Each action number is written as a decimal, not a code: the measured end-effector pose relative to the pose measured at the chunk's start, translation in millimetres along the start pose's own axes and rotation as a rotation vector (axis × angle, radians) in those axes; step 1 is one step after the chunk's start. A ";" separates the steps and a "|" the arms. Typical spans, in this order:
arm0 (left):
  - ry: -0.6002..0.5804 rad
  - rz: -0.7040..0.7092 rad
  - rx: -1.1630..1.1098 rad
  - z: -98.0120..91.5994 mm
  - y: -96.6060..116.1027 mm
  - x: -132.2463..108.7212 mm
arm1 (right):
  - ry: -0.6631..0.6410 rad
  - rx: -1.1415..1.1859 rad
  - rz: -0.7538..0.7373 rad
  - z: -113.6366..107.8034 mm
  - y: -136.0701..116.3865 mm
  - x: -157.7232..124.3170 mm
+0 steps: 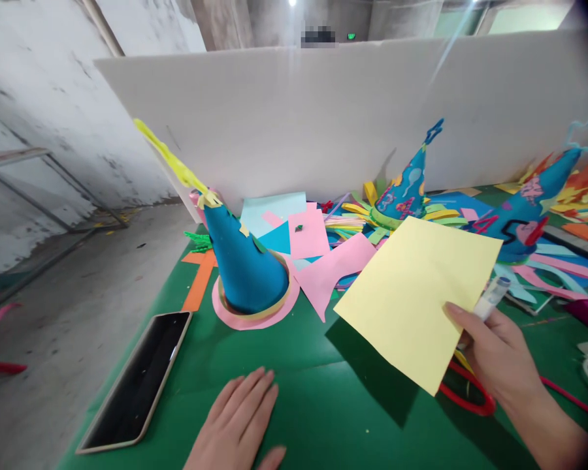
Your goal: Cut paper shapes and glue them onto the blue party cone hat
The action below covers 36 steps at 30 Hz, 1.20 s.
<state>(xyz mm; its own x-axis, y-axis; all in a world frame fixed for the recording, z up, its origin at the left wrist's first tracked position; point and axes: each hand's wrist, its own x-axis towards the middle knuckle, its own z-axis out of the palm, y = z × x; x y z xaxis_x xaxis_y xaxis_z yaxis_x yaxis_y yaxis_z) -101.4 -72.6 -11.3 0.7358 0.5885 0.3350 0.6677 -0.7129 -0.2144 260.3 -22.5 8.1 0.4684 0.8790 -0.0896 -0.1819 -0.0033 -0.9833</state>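
Note:
My right hand (500,356) pinches a pale yellow paper sheet (416,294) by its right edge, tilted above the table. A white marker with a bluish end (490,297) is held in the same hand. Under that hand show scissors with red handles (483,405), partly hidden by the sheet. My left hand (238,424) lies flat on the green table, fingers stretched out, holding nothing. Beyond it stands a blue cone hat (247,264) with a pink brim and a yellow pipe-cleaner piece at its tip. Left of my left hand lies a phone (140,378), its screen dark.
Pink paper scraps (336,267) and a light blue sheet (274,212) lie behind. Two decorated blue cone hats stand farther right, one with a blue tip (404,183), another beside the right edge (532,209). A white board (323,117) borders the green table (308,385).

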 end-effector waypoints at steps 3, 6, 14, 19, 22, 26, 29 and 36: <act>-0.153 -0.206 0.016 11.9 -3.0 53.8 | -0.021 -0.001 0.017 6.2 -3.5 -5.7; -0.251 -0.406 0.007 27.0 -3.7 95.3 | 0.006 0.027 0.047 3.0 -6.9 -11.9; -0.258 -0.395 -0.001 28.1 -3.8 72.5 | 0.045 -0.019 0.035 -10.6 -4.0 -7.8; -0.170 -0.364 0.020 18.5 -2.1 54.4 | -0.018 -0.028 0.036 -5.0 -3.0 -4.1; -0.200 -0.391 0.022 14.3 -7.0 68.3 | -0.033 -0.011 0.054 -2.9 -3.2 -4.8; -0.275 -0.423 0.108 15.0 -18.4 100.6 | -0.021 -0.019 0.059 -5.1 -1.4 -5.2; -0.310 -0.441 0.130 21.8 -24.5 120.3 | -0.017 -0.007 0.057 -7.8 -0.9 -5.4; -0.343 -0.436 0.142 44.6 -26.3 134.6 | -0.004 -0.005 0.079 -10.6 -3.4 -4.2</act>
<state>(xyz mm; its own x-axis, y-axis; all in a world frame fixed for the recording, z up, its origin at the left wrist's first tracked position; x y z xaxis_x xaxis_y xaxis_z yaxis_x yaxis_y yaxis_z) -14.8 42.4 -1.5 0.3675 0.9238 0.1079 0.9088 -0.3320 -0.2526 268.1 -31.2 10.1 0.4490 0.8780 -0.1661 -0.2138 -0.0749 -0.9740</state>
